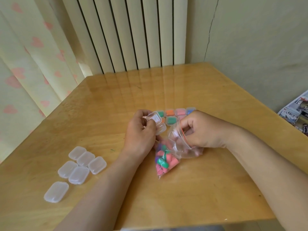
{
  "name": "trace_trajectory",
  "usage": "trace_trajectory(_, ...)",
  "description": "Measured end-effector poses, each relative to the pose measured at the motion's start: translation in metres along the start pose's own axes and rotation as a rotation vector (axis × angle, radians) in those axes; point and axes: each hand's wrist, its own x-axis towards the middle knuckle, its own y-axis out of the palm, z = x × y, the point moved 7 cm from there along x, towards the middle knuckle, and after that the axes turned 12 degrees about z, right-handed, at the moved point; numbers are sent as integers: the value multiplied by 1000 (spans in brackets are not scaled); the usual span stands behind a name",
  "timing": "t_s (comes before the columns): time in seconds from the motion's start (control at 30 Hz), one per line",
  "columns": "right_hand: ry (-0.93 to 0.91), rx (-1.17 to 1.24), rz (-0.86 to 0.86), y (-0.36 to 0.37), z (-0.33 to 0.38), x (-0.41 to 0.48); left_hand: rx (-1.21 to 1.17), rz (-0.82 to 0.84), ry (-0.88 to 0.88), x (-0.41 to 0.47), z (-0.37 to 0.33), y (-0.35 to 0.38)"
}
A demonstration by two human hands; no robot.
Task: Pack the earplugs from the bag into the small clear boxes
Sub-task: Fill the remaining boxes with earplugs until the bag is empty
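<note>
The left hand (141,129) holds a small clear plastic hinged box (157,122) just off the wooden table (208,189). Its fingers and thumb curl round the box's left edge. The box is swung open: one half tilts up past the fingertips, the other hangs nearer the table, and the hollow sides face roughly towards the right hand.

The right hand (198,130) sits just right of the left hand, with only the open box and a little table between them. Its fingers are curled in the mouth of a clear plastic zip bag (176,147), and the bag's red closure strip runs across its underside. The plastic and knuckles hide the fingertips, so I cannot tell whether they pinch an earplug or only the bag.

The bag lies on the table under and between both hands. Its long axis runs from the mouth at the right hand back towards the person, slanting towards the left wrist, and its closed corner points at the person. The foam earplugs (164,161), pink, green and purple, are bunched in that closed end, just right of the left wrist.

Beyond the knuckles of both hands, two rows of small clear boxes with coloured earplugs inside (170,112) stand on the table, partly hidden by the hands. Well left of the left forearm lie six closed, empty clear boxes (80,164). Five are clustered and touching, and one lies apart, nearer the person, with its long axis slanting up to the right.
</note>
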Motion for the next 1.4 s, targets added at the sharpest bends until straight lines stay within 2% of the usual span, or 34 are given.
trace_trajectory(0.27,15,-66,-6,7,0,6,64,-16,9,4,3,0)
trace_trajectory(0.47,11,-101,-74,5,7,4,141,-13,59,5,2,0)
trace_trajectory(0.87,11,131,-285,-29,1,-7,304,34,110,6,4,4)
trace_trajectory(0.93,27,167,-362,-39,-2,-10,319,36,116,6,4,4)
trace_trajectory(1.0,12,217,-510,-51,-5,-14,314,44,120,6,3,4)
trace_trajectory(1.1,-101,323,-747,-65,-8,-19,300,45,122,5,2,4)
trace_trajectory(1.2,-260,299,-915,-71,-2,-28,263,53,109,3,1,5)
trace_trajectory(1.3,-436,155,-864,-62,16,-29,277,35,123,3,-1,5)
trace_trajectory(1.4,-434,119,-646,-42,23,-17,246,17,135,4,-3,4)
